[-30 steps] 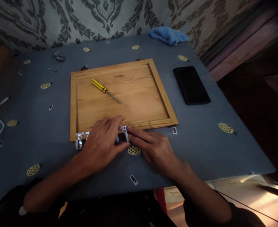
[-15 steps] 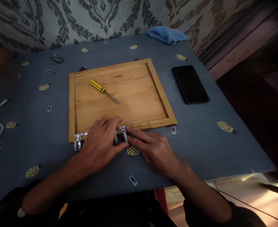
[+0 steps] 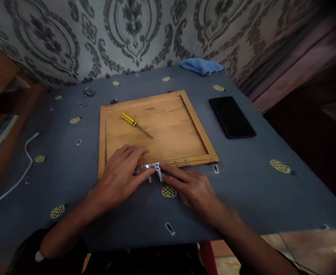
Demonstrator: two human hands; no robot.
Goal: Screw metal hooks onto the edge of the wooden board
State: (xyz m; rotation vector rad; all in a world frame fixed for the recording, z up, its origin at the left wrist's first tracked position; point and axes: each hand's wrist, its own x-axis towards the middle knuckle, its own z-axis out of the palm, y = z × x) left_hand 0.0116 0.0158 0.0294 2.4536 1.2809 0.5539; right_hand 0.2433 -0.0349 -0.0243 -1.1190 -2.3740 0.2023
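From the head camera, a person's left hand arches over the near edge of a framed wooden panel, thumb against silver metal hardware between both hands. Extended fingers of the right hand meet the hardware's right end; whether either hand grips it cannot be told. A yellow-handled screwdriver lies on the panel beyond the left hand; a black phone rests on the tabletop, beyond and right of the right hand.

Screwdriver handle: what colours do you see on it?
The handle is yellow with black, in the head view.
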